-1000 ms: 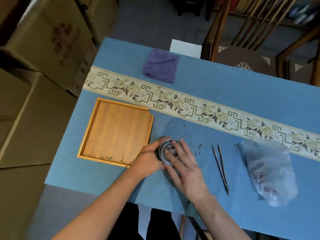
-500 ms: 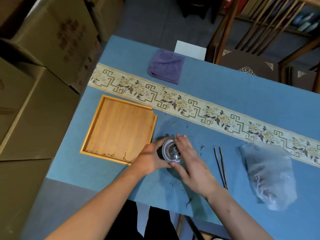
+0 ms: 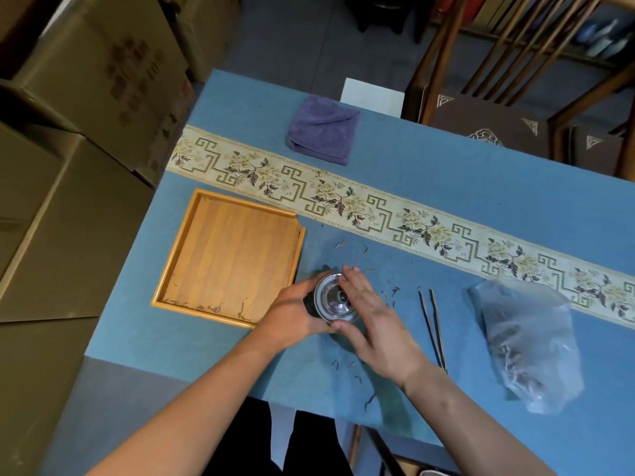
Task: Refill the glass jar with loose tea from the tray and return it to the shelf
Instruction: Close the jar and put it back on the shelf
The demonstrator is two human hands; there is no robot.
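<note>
Fingers of my left hand (image 3: 292,316) curl round the side of the glass jar (image 3: 314,305), holding it upright on the blue tablecloth (image 3: 481,201), just beside the near right corner of the wooden tray (image 3: 178,266). My right hand (image 3: 372,324) lies over the jar's lid (image 3: 331,298), fingers spread along its far and right edge and thumb hooked under the near edge, so I pinch the lid across its width. I cannot tell whether the lid is fully seated.

The tray looks nearly bare, with only a few tea scraps along its near edge, so I judge the filling done and the closing in hand; the shelf trip is left.

Glass like this is stiff, smooth and breakable, and with tea inside I expect only modest weight. The lid has a small knob in the middle, but it may only sit loosely, so I would not lift by it. My better hold is round the body with 1 hand, the other under the base or pressing the lid down. Stray tea leaves (image 3: 391,293) lie on the cloth round the jar; dry bits under my fingers could make the glass slip.

2 thin dark sticks (image 3: 433,329) and a clear plastic bag (image 3: 525,341) lie to the right, well apart from the jar.
</note>
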